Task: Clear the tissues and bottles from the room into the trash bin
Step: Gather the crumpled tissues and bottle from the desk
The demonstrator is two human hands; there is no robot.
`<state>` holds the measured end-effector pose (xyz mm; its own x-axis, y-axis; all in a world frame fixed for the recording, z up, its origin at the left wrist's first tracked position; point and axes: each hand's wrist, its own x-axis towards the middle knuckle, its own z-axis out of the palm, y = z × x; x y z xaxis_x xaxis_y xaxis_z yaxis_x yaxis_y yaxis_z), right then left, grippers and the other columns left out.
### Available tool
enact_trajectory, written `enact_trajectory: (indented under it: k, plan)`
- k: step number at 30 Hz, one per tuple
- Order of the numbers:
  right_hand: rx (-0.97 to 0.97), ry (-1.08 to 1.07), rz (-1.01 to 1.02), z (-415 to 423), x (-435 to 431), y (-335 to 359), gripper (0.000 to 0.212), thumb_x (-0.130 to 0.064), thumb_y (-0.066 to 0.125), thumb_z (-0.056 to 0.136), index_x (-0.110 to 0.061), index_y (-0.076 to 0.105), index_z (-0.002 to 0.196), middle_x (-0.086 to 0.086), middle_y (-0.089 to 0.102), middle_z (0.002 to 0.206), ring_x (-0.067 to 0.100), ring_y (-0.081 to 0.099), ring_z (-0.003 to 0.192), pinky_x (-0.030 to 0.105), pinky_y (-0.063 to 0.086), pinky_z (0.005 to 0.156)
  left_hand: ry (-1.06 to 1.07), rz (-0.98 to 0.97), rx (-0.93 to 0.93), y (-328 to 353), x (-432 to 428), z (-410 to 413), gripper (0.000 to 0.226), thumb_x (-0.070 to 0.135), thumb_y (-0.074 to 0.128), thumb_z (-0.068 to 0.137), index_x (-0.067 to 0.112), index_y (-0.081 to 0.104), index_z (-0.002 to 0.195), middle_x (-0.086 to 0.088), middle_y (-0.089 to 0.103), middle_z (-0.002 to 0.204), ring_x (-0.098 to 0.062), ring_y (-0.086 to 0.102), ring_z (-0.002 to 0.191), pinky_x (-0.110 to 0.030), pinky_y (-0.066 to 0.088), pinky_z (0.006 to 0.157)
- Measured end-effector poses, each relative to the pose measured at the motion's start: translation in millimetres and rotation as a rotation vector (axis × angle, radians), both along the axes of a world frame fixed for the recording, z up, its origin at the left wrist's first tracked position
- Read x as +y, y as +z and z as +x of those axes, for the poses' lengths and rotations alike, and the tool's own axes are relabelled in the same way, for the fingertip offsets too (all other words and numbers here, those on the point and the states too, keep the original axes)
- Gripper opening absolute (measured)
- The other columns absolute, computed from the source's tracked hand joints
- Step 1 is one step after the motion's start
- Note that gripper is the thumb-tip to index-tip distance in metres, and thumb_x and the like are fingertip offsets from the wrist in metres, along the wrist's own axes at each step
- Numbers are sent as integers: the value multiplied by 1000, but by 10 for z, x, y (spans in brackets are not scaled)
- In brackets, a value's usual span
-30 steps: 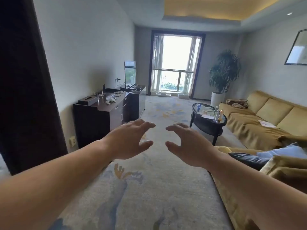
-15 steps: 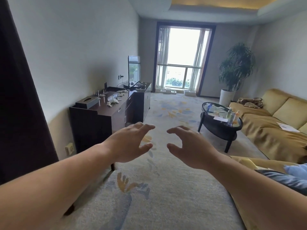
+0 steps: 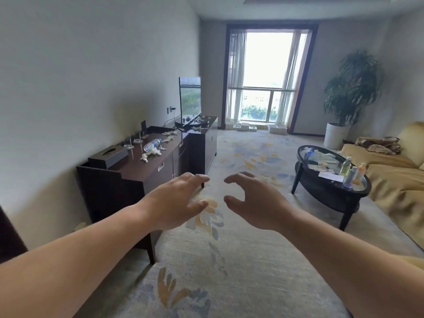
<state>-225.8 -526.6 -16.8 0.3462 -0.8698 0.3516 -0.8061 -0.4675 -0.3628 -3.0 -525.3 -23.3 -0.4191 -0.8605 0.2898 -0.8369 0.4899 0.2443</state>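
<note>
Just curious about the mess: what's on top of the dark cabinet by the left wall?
A clear bottle lying on its side, crumpled tissues beside it, a dark tissue box and some glasses. Drawers are shut, so the inside is hidden.

Colleague: What can't you make out from your end?

Me: My left forearm [image 3: 68, 260] and right forearm [image 3: 344, 260] both run out past the lower edges. Well beyond my left hand's [image 3: 169, 203] fingers [image 3: 195, 177], the pale scraps [image 3: 197, 127] at the television's [image 3: 190, 99] foot are too small to name.

Colleague: And by the right hand [image 3: 259, 203]?

Me: Off to the right of its fingers [image 3: 238, 176], the bottles' [image 3: 350, 177] labels are unreadable, the sofa [image 3: 394, 180] is cut by the view's edge, and the heap [image 3: 376, 144] on its far end is a blur.
</note>
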Motion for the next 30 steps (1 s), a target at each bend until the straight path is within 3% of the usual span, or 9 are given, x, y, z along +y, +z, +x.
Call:
enact_trajectory:
  k: [7,13,17,30]
  plan:
    - [4,24,18,192,-1237,-155,46,-43,55,88,-33,49,133,-14,48,137,5,48,116,6,27,70,13,43,28,-172,-1223,198,58,53,47,92,37,27,143,13,39,143,-7,40,128,-25,35,96]
    - [20,-7,11,527,-2298,-190,46,-44,54,88,-34,49,133,-15,47,137,7,49,117,18,33,74,-18,54,50,-232,-2355,493,56,50,48,92,37,28,143,12,42,138,-6,43,123,-23,34,91]
    - [19,-35,14,708,-3015,-132,46,-46,54,88,-34,49,133,-14,47,138,9,49,118,23,33,77,-29,75,33,-199,-3068,656,57,50,49,92,37,27,143,13,40,141,-7,42,126,-27,37,98]
    - [26,32,24,654,-4980,-238,48,-45,55,89,-32,48,134,-12,47,140,9,48,121,18,36,84,27,98,8,-283,-4897,631,57,52,47,92,39,26,143,13,39,142,-9,39,130,-33,37,103]
